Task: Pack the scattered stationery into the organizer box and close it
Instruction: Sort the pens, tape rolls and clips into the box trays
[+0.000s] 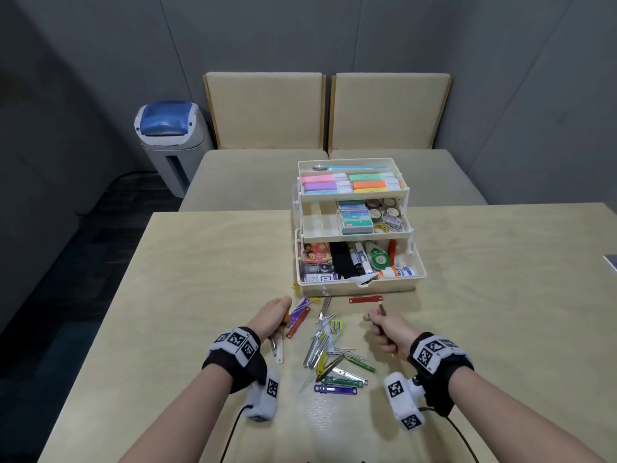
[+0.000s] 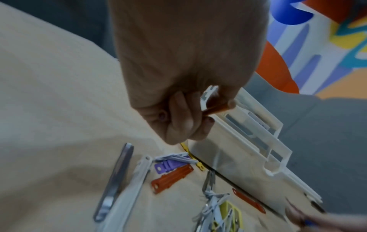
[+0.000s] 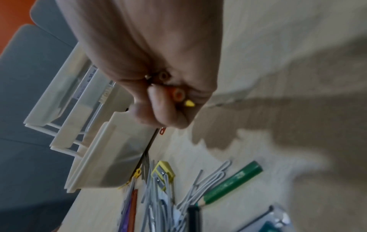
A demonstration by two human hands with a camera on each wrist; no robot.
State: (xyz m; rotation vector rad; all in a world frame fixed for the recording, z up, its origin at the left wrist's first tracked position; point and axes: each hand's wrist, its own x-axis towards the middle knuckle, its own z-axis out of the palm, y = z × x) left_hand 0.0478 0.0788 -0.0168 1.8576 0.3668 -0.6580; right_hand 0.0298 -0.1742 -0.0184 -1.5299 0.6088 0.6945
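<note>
Standing open at the far middle of the pale wooden table, the cream plastic three-tier organizer box has its trays stepped back like stairs. The top tray carries pastel highlighters in pink, purple, green and orange; the middle one holds boxes of staples and rolls of patterned tape; the bottom well shows a white glue bottle with an orange cap, a green-and-white correction tape dispenser and dark markers. No label there can be read, though the right wrist view catches small print on the side of the box, too blurred to make out.

Just in front of the box lies the scattered stationery: a heap of silver paper clips and metal fasteners, a purple plastic fastener strip, a green coloured pencil and a red strip nearly touching the box front.

The person's left hand is curled round an orange pencil, close to the box's left front corner. The right hand is closed in a fist on a small bundle of coloured pencils, orange and yellow ends showing, held above the table just right of the heap.
</note>
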